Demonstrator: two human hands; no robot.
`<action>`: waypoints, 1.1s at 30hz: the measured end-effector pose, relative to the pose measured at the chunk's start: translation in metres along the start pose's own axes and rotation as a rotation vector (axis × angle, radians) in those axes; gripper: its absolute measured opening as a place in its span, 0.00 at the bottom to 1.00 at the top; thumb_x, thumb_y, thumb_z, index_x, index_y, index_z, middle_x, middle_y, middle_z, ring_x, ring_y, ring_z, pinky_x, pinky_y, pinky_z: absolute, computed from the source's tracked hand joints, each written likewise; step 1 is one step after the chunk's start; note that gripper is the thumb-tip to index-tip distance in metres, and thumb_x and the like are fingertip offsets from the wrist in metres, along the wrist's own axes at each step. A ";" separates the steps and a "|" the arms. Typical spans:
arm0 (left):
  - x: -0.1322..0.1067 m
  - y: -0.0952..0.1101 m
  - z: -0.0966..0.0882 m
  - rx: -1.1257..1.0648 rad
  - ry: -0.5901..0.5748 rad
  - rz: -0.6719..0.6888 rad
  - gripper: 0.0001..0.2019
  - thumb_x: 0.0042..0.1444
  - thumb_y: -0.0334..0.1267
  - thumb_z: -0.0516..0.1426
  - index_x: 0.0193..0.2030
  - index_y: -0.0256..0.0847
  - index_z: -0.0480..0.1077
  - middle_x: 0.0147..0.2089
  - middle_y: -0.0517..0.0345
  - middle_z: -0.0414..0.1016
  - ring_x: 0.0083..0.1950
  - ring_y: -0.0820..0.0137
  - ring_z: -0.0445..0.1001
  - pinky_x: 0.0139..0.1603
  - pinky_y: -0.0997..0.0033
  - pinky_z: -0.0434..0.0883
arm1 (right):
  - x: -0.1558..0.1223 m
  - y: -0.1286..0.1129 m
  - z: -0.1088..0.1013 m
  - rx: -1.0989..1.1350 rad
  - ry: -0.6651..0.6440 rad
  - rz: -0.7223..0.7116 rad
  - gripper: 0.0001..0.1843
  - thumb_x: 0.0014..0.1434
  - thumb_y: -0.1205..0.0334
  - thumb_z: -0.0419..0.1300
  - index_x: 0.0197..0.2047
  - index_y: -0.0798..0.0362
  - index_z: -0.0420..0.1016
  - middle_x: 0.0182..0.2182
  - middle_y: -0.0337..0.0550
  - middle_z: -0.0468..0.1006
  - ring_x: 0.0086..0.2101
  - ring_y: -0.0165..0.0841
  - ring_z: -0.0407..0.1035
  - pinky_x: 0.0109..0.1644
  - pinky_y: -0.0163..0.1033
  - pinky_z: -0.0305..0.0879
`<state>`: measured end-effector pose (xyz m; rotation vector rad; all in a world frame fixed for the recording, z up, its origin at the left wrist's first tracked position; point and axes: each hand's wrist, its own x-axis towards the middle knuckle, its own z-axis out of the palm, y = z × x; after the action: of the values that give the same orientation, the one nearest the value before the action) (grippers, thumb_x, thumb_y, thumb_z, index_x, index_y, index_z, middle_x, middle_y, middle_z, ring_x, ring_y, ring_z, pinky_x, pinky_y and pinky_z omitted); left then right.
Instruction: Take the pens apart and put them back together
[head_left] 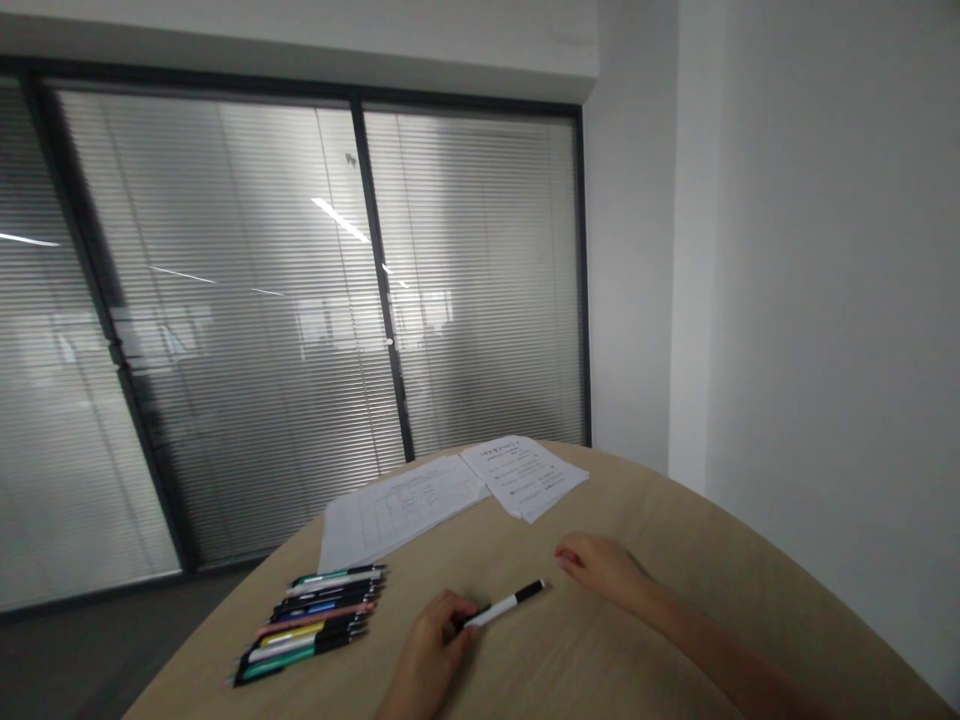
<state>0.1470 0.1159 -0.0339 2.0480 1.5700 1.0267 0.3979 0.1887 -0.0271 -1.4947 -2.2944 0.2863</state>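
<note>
A white marker with a black cap (pixel 504 605) points to the upper right, low over the table or lying on it; I cannot tell which. Its near end sits between the thumb and fingers of my left hand (pixel 435 640), which is closed on it. Something dark shows beside the barrel near the fingertips, too small to name. To the right of the cap, apart from it, my right hand (pixel 600 568) rests on the tabletop with its fingers curled in and nothing visible in them. A row of several pens (pixel 311 620) lies side by side left of my left hand.
The light wooden table (pixel 645 520) has a curved edge. Printed sheets (pixel 405 505) lie toward its far side, with another stack of printed paper (pixel 525 475) touching them on the right. Behind stands a glass partition with blinds (pixel 247 330); a white wall (pixel 825 300) is at right.
</note>
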 end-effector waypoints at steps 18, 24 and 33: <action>0.020 -0.012 -0.028 -0.080 0.203 -0.042 0.11 0.40 0.44 0.54 0.27 0.42 0.73 0.28 0.57 0.75 0.32 0.63 0.71 0.35 0.67 0.68 | 0.020 0.074 0.015 0.343 0.303 0.180 0.18 0.55 0.60 0.43 0.37 0.54 0.72 0.28 0.44 0.75 0.29 0.33 0.67 0.33 0.36 0.61; 0.026 -0.019 -0.031 -0.110 0.257 -0.016 0.11 0.39 0.44 0.55 0.28 0.42 0.73 0.28 0.57 0.75 0.30 0.64 0.72 0.33 0.66 0.69 | 0.019 0.083 0.018 0.430 0.316 0.290 0.20 0.53 0.57 0.42 0.37 0.56 0.72 0.24 0.44 0.72 0.26 0.33 0.67 0.25 0.34 0.58; 0.030 -0.016 -0.044 -0.236 0.309 -0.059 0.15 0.36 0.45 0.58 0.31 0.40 0.71 0.26 0.59 0.74 0.28 0.65 0.72 0.32 0.67 0.71 | 0.021 0.081 0.021 0.476 0.300 0.323 0.17 0.52 0.58 0.45 0.36 0.54 0.72 0.23 0.41 0.72 0.24 0.31 0.65 0.24 0.32 0.57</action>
<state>0.1074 0.1425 -0.0051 1.7380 1.5522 1.4852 0.4494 0.2419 -0.0717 -1.5215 -1.6057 0.6037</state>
